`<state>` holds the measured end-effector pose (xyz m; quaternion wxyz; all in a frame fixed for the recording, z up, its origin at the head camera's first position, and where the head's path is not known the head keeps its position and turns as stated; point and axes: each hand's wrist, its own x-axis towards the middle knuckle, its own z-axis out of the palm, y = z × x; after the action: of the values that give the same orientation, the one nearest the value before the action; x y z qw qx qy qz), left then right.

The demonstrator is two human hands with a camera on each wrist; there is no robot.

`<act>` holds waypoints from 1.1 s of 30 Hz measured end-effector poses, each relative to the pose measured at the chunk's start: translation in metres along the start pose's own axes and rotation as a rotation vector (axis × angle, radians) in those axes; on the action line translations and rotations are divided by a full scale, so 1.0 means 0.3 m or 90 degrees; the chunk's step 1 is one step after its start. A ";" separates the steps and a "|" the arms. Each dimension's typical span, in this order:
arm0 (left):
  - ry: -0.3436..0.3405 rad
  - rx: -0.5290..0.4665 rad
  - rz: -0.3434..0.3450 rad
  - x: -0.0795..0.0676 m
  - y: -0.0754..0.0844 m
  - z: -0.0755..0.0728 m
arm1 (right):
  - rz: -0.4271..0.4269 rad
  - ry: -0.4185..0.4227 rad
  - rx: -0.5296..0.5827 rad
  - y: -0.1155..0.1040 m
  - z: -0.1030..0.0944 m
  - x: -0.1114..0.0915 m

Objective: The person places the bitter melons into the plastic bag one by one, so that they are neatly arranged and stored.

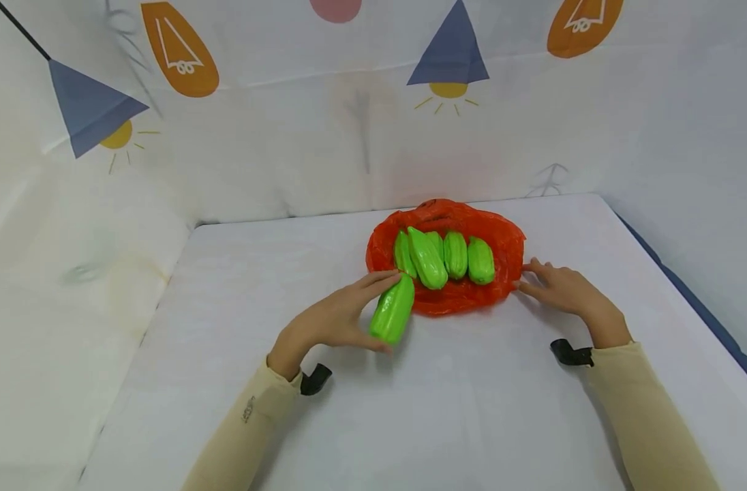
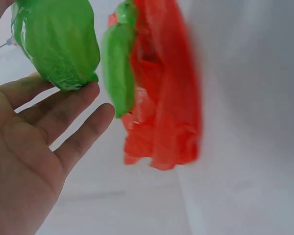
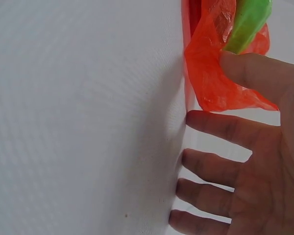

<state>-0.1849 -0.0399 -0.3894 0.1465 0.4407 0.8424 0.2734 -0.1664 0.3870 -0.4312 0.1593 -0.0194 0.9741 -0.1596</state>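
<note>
In the head view, my left hand holds an oblong, glossy green fruit between thumb and fingers, at the front left edge of a red plastic bag. The left wrist view has this green fruit against the fingertips, the thumb mostly out of frame. Several similar ridged green fruits lie side by side in the spread-out bag. At the bag's right edge is my right hand. Its thumb touches the red plastic in the right wrist view, while the other fingers extend with their tips on the table.
A white-covered table spreads beneath the hands and bag. Behind it hangs a white cloth printed with blue triangles and orange shapes. A dark blue strip runs along the table's right side.
</note>
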 end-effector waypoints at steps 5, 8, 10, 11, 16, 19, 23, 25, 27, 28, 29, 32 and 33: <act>0.065 0.030 0.048 0.079 0.051 -0.044 | 0.005 -0.002 -0.005 0.001 -0.004 0.001; 0.080 0.027 0.046 0.114 0.073 -0.058 | -0.001 -0.003 0.001 -0.002 -0.003 0.002; 0.075 0.024 0.040 0.132 0.082 -0.060 | -0.005 0.000 0.002 -0.006 0.001 0.005; 0.071 0.024 0.039 0.141 0.084 -0.059 | -0.005 0.001 0.001 -0.006 0.003 0.006; 0.043 0.037 0.029 0.197 0.106 -0.062 | -0.005 0.003 -0.004 -0.010 0.004 0.004; 0.033 0.049 0.016 0.246 0.130 -0.081 | -0.007 0.004 -0.005 -0.008 0.002 0.002; 0.024 0.082 -0.010 0.334 0.156 -0.108 | -0.006 0.004 0.000 -0.003 0.003 0.001; 0.018 0.101 -0.024 0.374 0.164 -0.119 | -0.006 0.004 0.003 -0.002 0.004 0.000; 0.010 0.116 -0.030 0.408 0.169 -0.125 | -0.007 0.003 0.004 0.000 0.005 -0.001; 0.007 0.123 -0.030 0.421 0.170 -0.127 | -0.008 0.004 0.004 -0.001 0.005 -0.002; 0.003 0.130 -0.030 0.431 0.171 -0.128 | -0.011 0.005 0.004 -0.001 0.005 -0.002; 0.002 0.154 -0.016 0.455 0.171 -0.125 | -0.018 0.012 0.000 -0.003 0.002 -0.003; 0.004 0.164 -0.011 0.460 0.171 -0.124 | -0.019 0.012 -0.001 -0.003 0.001 -0.003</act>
<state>-0.2475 0.0851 -0.3299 0.0882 0.4480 0.8747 0.1627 -0.1655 0.3862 -0.4309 0.1480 -0.0323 0.9752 -0.1611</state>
